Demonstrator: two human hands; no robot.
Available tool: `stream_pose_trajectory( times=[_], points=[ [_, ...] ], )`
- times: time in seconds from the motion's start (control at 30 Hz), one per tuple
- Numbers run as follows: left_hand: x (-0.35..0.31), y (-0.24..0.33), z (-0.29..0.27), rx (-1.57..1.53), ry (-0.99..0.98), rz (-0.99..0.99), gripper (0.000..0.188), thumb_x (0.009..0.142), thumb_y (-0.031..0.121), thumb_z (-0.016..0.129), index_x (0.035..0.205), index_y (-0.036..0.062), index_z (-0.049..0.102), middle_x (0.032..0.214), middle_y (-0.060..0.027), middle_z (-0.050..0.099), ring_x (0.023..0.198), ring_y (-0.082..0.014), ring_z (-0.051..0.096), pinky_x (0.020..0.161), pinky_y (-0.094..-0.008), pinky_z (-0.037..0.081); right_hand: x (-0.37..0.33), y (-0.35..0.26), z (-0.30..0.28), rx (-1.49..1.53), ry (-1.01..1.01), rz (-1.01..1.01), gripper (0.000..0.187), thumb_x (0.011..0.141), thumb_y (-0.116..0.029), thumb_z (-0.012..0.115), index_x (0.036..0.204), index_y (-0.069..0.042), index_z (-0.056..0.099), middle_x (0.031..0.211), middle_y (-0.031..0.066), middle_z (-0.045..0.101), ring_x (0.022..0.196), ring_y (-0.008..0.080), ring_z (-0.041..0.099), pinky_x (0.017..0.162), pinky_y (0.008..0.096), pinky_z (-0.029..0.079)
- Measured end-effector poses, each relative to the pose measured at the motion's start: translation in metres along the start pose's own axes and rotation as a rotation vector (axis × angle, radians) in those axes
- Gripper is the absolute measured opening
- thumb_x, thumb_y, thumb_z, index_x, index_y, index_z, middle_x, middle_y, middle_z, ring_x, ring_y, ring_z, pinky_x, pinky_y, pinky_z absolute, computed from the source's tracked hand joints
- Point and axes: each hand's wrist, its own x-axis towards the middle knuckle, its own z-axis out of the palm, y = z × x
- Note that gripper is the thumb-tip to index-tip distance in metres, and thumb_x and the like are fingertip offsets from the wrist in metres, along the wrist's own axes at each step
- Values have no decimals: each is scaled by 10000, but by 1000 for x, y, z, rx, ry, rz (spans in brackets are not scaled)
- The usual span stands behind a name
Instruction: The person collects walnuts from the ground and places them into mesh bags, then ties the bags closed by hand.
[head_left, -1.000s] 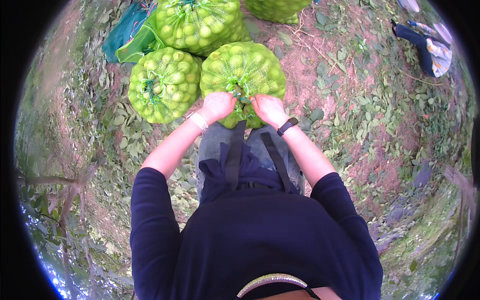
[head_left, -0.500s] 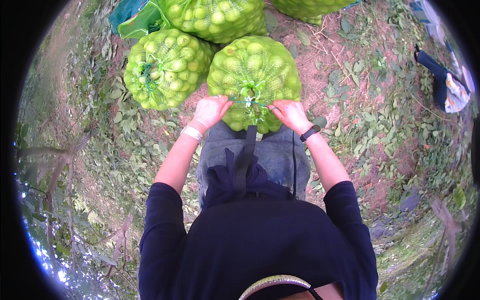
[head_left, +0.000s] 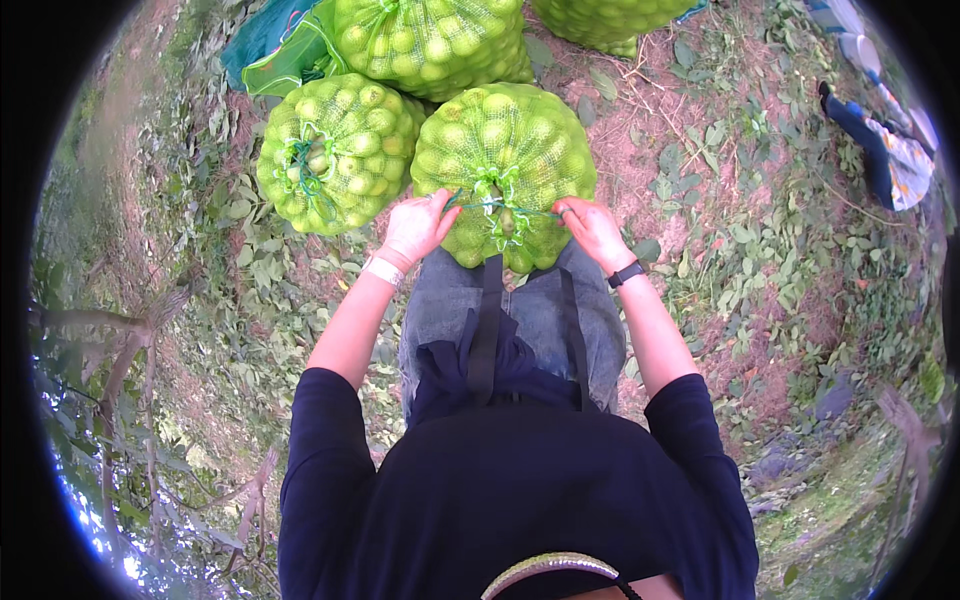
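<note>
Right in front of my legs stands a green mesh sack [head_left: 510,135] full of round green fruit. A thin dark-green cord [head_left: 525,210] runs taut across its gathered mouth, where fruit shows through a small gap. My left hand [head_left: 418,225] pinches one end of the cord at the sack's left side. The other end is pinched in my right hand [head_left: 592,232] on the right. Light green lacing loops around the opening. Beside it on the left is a second filled mesh sack [head_left: 340,150], its top laced and tied with dark-green cord.
Two more filled sacks, a large one [head_left: 430,45] and another [head_left: 610,20], stand at the far side. Teal netting [head_left: 265,45] lies at the far left. Leafy, reddish soil [head_left: 650,130] surrounds them. At far right a person's dark-clothed leg [head_left: 865,150] shows. Branches [head_left: 120,370] rise at left.
My hands have drawn farther apart, the right one moving outward, and more of the cord now stretches between them. The whole view has shifted slightly.
</note>
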Motion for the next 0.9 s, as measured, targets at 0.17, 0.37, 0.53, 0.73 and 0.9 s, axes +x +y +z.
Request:
stream_pose_trajectory(
  times=[0.17, 0.37, 0.53, 0.73, 0.9],
  points=[
    [6, 42, -33, -18, 18, 40, 318, 804, 334, 543, 1020, 105, 499, 490, -58, 530, 442, -226, 546, 441, -331, 435, 19, -111, -29, 349, 95, -32, 257, 897, -173, 357, 948, -40, 570, 788, 9, 602, 508, 57, 400, 501, 201, 376],
    [15, 45, -16, -104, 2, 33, 185, 755, 244, 522, 727, 73, 586, 545, -116, 562, 531, -274, 584, 480, -398, 459, 46, -186, 26, 34, -31, -412, 296, 724, -39, 433, 1000, 24, 516, 914, 144, 552, 919, 304, 511, 831, 374, 403],
    [6, 48, -23, -579, 60, -375, 234, 832, 280, 489, 891, 81, 598, 657, -179, 578, 626, -338, 579, 556, -412, 452, 43, -149, 7, -80, 114, -295, 438, 657, -32, 487, 1094, 0, 476, 1077, 159, 497, 943, 264, 507, 863, 353, 393],
    [16, 51, -19, -601, 135, -407, 208, 833, 227, 506, 880, 48, 600, 605, -168, 546, 557, -304, 554, 503, -356, 408, 31, -52, 67, 16, 79, -288, 219, 759, -136, 582, 943, -18, 567, 908, 115, 558, 779, 247, 556, 712, 317, 447],
    [15, 47, -32, -520, 73, -416, 242, 823, 267, 514, 865, 48, 606, 638, -183, 562, 611, -326, 573, 538, -385, 431, 34, -40, 73, 886, 32, 253, 151, 853, -135, 524, 891, -6, 593, 777, 48, 615, 596, 94, 560, 527, 213, 449]
  ],
)
